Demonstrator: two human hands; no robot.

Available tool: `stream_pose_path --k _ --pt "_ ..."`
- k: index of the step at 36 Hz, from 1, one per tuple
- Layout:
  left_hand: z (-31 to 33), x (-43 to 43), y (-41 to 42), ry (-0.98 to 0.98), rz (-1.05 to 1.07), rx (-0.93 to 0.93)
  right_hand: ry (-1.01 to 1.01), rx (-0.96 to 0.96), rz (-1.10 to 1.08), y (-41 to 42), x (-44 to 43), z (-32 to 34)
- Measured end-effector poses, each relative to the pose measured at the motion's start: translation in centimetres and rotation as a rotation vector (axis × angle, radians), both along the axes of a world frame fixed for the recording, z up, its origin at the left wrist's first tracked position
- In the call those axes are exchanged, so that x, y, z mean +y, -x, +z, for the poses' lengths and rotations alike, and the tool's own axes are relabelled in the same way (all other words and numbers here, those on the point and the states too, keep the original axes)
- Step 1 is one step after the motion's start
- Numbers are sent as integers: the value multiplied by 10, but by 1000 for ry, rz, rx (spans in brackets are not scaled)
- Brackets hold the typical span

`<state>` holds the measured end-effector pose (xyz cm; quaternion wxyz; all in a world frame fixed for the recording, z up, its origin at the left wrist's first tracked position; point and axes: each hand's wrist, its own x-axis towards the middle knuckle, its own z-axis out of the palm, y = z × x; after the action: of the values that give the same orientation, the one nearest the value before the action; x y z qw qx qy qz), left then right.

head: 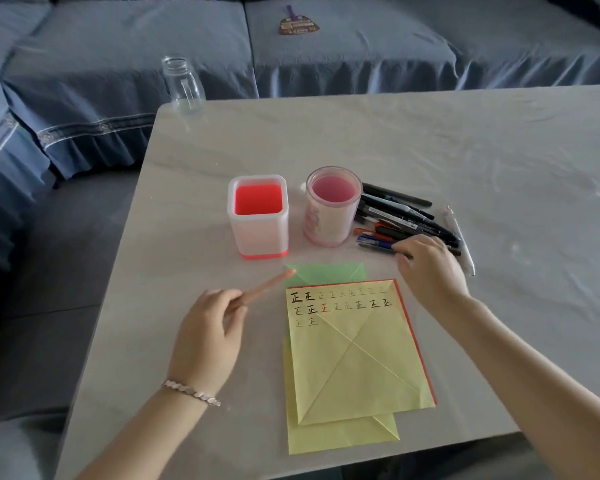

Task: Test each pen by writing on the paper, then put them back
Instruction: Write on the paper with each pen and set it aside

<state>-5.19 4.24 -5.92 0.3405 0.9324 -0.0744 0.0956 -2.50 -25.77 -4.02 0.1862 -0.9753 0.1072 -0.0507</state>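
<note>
So the left hand [207, 336] was hovering over the near-left part of the tabletop [430, 140], fingers curled round an orange-pink pen [265, 288] that pointed up toward the two holders. Looked to me like that one was on its way back, so the step in hand was probably the swap: one pen finished, next one being fetched.

Both holders sat around the middle of the tabletop, and as far as I could see both were empty: a square white pen holder with a red inside [258, 216], and just right of it a round pink cup [332, 206]. Dropping the pen in would need the tip steered over the rim of the square one, which was closest.

In front of them, toward the near edge, lay the yellow paper [354, 355], with three rows of test characters in its top-left corner, the third row barely started. A green sheet [326, 271] poked out from under its far edge, red edging showed along its right side, and another yellow sheet stuck out below.

Right of the round cup was the pile of pens [406, 216], mostly black with a red and a blue one. The right hand [428, 266] was down on the near side of the pile, fingertips closing on a dark pen; whether it had a proper grip yet, I couldn't tell. A white pen [459, 237] lay alone just beyond.

Nothing blocked the way. A clear glass bottle [182, 86] stood off at the far-left corner.
</note>
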Motion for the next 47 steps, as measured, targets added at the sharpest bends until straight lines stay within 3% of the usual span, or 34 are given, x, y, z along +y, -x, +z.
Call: stream_pose_path --k 3,8,13,17,20,24,28,30,32,35,37,40,44,47 --pt "-13 19 -6 -133 31 -38 121 94 12 -8 -10 -13" --pt "-25 30 -9 -292 105 -31 182 78 21 -11 -11 -21" --pt "-23 20 -9 -248 120 -86 167 177 16 -11 -14 -18" --pt "-3 -6 -1 -85 -32 -227 161 111 87 3 -1 -10" --pt "14 -31 6 -7 -192 -214 58 70 240 23 22 11" --pt "22 -58 13 -90 -404 -193 -94 111 402 56 52 38" --pt "17 -66 15 -165 -539 -151 -321 182 342 68 59 52" --pt "15 -65 17 -108 -585 -84 -560 271 270 69 55 58" --pt "16 -62 21 9 -580 -18 -926 300 210 70 50 62" --pt "21 -60 27 147 -526 90 -1326 102 60 73 52 60" --pt "27 -62 32 172 -532 121 -1317 46 27 76 64 56" --pt "35 -67 37 171 -609 91 -1142 78 85 81 89 45" --pt "39 -66 39 170 -641 81 -1170 -17 -49 83 106 36" --pt "37 -61 39 161 -650 60 -1203 -36 -15 83 107 35"
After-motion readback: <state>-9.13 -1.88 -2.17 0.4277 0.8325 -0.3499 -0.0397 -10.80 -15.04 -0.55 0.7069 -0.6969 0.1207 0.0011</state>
